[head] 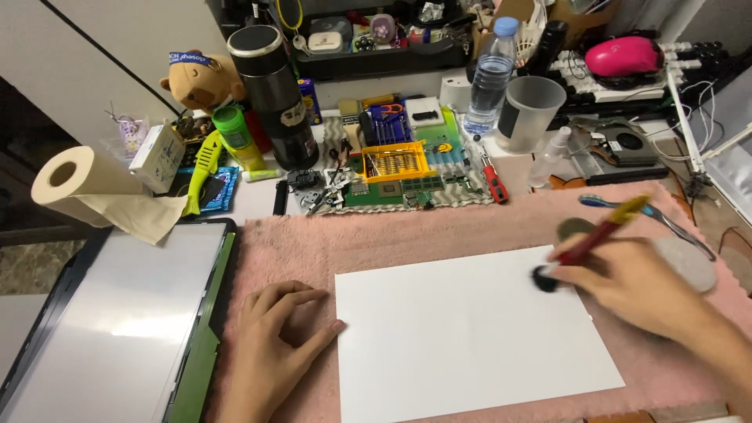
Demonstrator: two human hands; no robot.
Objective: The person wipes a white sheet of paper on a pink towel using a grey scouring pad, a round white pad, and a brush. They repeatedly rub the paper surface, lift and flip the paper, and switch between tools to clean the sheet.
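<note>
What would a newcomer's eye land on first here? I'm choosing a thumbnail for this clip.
Most likely the blank white sheet of paper lying in the middle of the pink towel. The right hand holds a red-handled brush with its dark tip at the sheet's right edge, while the left hand rests flat by its left edge. Behind, a cluttered desk stands out, with a roll of paper at far left.

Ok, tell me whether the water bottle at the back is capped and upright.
Capped and upright: the water bottle stands on its base beside the plastic cup, blue cap on top.
</note>
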